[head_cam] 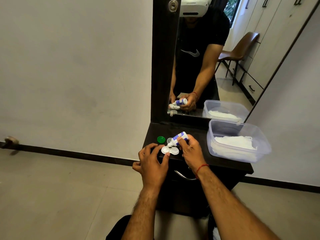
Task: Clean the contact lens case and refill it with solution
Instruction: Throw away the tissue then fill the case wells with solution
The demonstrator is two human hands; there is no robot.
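Observation:
A white contact lens case (170, 150) with two round wells lies open on the dark dresser top (194, 134). My left hand (152, 161) pinches its left well between thumb and index finger. My right hand (190, 149) grips a small white solution bottle (177, 138) with a blue label, tilted so its nozzle points down at the case. A green cap (161, 139) lies just left of the bottle. A small clear cap (169, 140) sits beside the nozzle.
A clear plastic tub (240, 134) with white tissues stands at the right of the dresser top. A mirror (216, 58) rises behind, reflecting the hands, a chair and wardrobes. A drawer handle (183, 176) sits below the front edge. Tiled floor lies at the left.

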